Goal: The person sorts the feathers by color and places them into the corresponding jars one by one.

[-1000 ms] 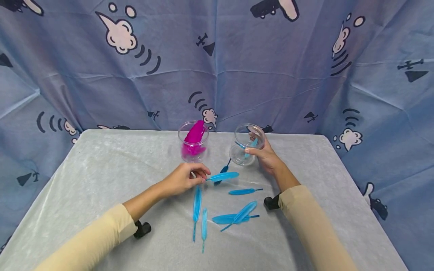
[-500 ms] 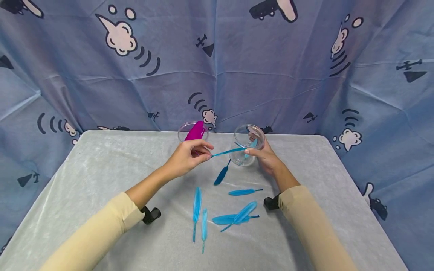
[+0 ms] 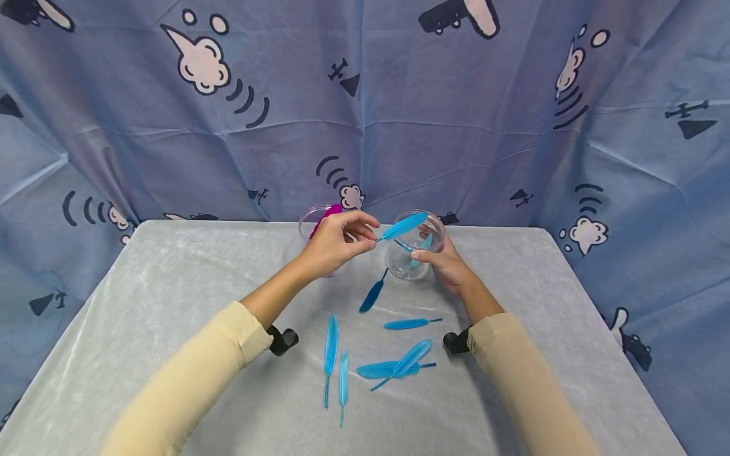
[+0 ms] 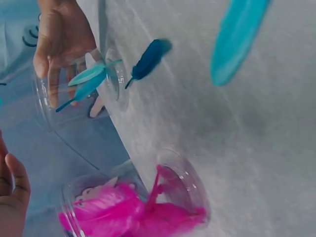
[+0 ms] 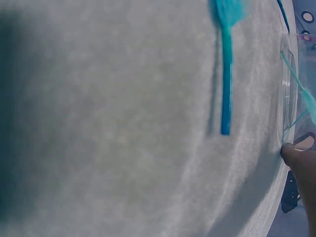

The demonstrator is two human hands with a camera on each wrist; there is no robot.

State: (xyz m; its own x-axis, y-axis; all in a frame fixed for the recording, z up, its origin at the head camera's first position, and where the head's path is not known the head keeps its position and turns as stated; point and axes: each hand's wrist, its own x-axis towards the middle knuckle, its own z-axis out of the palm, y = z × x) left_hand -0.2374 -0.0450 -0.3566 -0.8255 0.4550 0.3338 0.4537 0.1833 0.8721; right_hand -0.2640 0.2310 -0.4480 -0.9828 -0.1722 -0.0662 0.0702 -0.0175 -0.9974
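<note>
My left hand [image 3: 339,239] pinches a light blue feather [image 3: 407,225] by its quill between thumb and fingertips. The feather slants up to the right, its vane overlapping the mouth of a clear jar [image 3: 406,271] in the head view. Around that jar's side curls my right hand [image 3: 454,265], thumb at the front. Inside it, the left wrist view shows blue feathers [image 4: 85,89] leaning together. A second clear jar [image 3: 307,229], partly hidden behind my left hand, holds magenta feathers [image 4: 118,212].
A dark blue feather [image 3: 373,296] lies just in front of the right jar. Nearer me on the grey-covered table [image 3: 228,266] are a single blue feather [image 3: 406,324], a crossed pair [image 3: 399,367] and two lengthwise ones. A patterned blue curtain [image 3: 433,152] hangs behind.
My left hand has lifted the light blue feather from near the dark one, up and right to the right jar's mouth. It now covers much of the left jar. My right hand stays put.
</note>
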